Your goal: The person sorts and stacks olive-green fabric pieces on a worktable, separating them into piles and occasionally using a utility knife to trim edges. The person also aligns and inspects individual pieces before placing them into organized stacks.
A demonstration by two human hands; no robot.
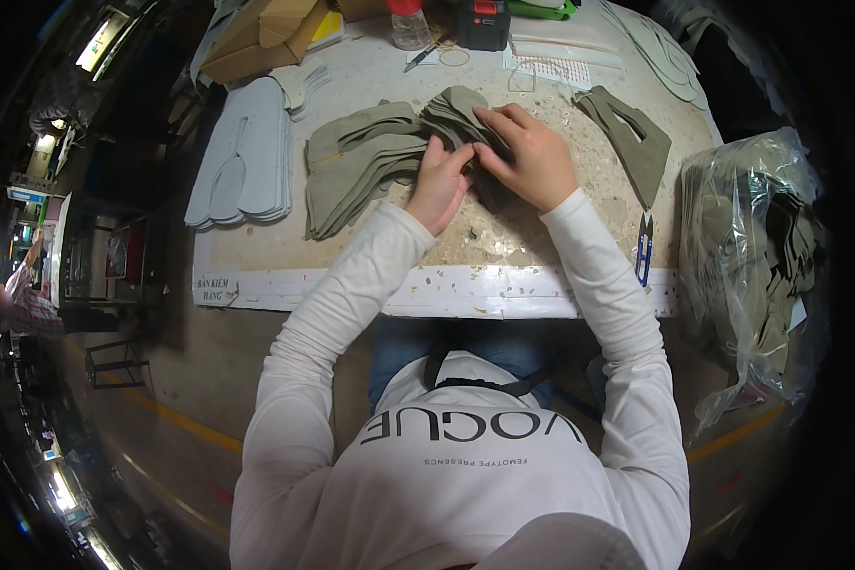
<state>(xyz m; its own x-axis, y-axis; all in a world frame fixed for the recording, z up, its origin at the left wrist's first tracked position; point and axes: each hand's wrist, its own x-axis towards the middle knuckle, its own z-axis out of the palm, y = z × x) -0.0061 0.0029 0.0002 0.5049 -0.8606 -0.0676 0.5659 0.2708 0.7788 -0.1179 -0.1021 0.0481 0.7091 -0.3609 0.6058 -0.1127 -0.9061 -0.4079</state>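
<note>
White shirt (408,503) nearest; left hand (440,188), right hand (534,160): grip pinched on olive pieces (454,103) (thumbs close together).

The fanned olive bundle (453,107) looked like soft, matt cloth or suede, with a faint nap on its faces; the neighbouring olive stack (361,180) had the same dull finish. The pale grey pieces (247,157) seemed smoother, yet also matt. Clear, wrinkled plastic film made up the glossy bag (711,204). The tabletop (532,237) was dull and rough with flecks, its white front edge (503,293) smoother. The snips (644,249) paired bright metal blades with blue handles, seemingly plastic. The box (256,52) was matt brown cardboard; both 2 sleeves (598,261) were creased white knit.
</note>
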